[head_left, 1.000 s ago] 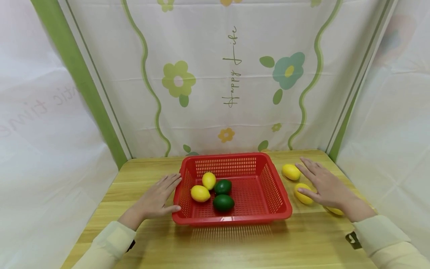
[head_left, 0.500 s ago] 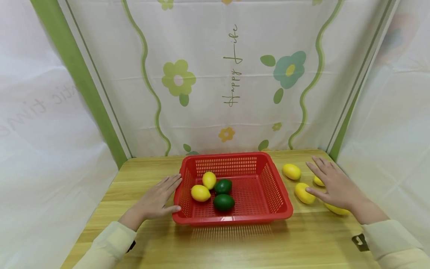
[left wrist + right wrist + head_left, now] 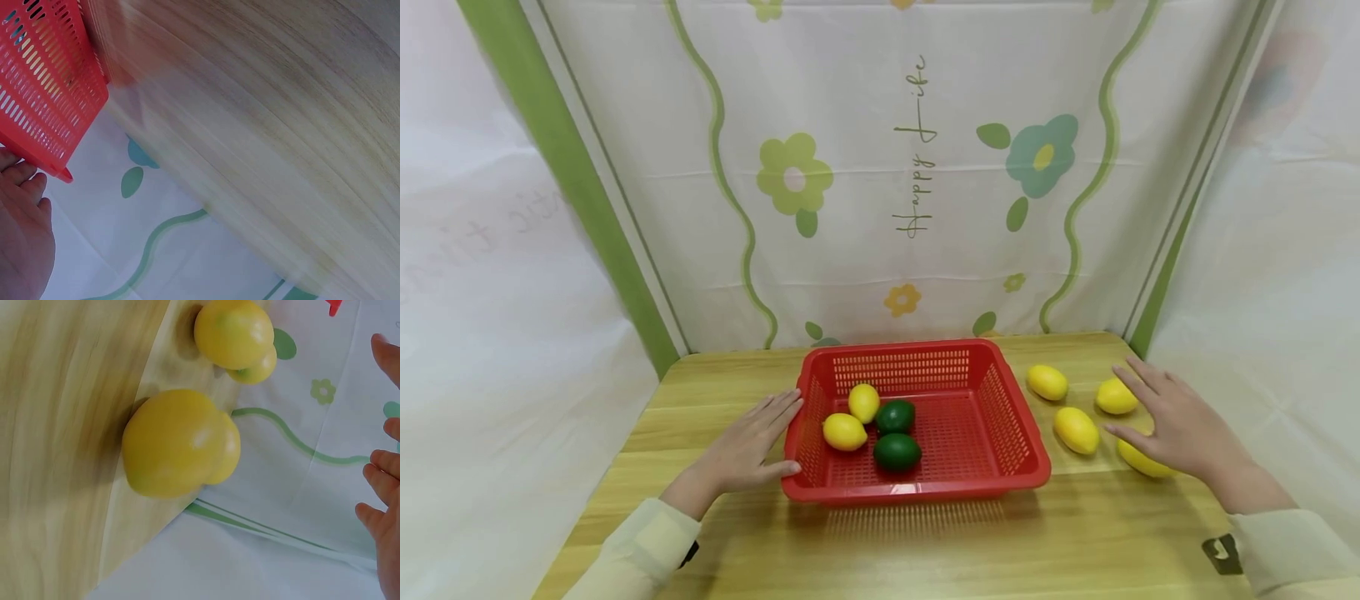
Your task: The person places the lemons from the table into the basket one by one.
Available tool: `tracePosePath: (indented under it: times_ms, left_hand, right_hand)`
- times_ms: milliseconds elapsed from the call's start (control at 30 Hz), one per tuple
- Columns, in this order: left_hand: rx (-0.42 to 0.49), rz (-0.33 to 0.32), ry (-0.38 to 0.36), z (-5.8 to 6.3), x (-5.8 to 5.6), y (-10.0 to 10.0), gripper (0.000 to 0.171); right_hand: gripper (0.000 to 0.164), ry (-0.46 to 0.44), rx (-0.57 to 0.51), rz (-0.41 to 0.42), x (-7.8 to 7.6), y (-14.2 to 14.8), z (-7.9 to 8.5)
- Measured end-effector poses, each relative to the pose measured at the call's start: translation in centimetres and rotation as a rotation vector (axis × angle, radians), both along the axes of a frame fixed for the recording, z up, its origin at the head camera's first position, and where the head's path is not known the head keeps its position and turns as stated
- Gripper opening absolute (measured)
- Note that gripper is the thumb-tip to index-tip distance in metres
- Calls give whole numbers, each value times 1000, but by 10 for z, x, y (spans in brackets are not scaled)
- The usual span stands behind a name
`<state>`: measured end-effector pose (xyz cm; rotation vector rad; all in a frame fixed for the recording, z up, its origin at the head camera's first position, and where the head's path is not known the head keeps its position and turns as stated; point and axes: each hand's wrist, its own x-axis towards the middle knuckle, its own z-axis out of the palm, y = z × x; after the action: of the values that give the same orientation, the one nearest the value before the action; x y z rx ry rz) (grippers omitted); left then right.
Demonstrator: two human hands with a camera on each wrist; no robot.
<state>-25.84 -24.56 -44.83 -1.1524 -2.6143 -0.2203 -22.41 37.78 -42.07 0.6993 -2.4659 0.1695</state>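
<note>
My work surface is a wooden table (image 3: 940, 562), yellow-brown, with the grain running left to right. One red basket (image 3: 917, 492) stands upright on it, near the far edge, with a long side facing me. To its right, four yellow lemons (image 3: 1077, 430) lie directly on the wood, apart from one another: two farther from me, two nearer, the near-right one partly hidden from my view

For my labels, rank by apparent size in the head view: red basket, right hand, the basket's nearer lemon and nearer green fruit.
1. Red basket
2. Right hand
3. Nearer lemon, nearer green fruit: too alike to rank
</note>
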Motion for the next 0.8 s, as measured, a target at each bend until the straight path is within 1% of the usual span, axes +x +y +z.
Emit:
tracePosePath:
  times_ms: [167,300,500,633,800]
  left_hand:
    - [4,1,0,1,0,0,87]
    - [6,-1,2,2,1,0,87]
    - [0,10,-20,4,2,1,87]
    - [-1,15,-23,3,3,1,87]
    - [5,8,-8,1,2,-1,87]
  right_hand:
    - [86,1,-33,-42,5,7,-2]
    - [84,5,-53,-53,9,11,-5]
    - [81,5,-59,-72,12,18,-12]
    - [81,-21,-51,-81,13,23,-19]
    - [82,-89,-49,-115,15,28,-28]
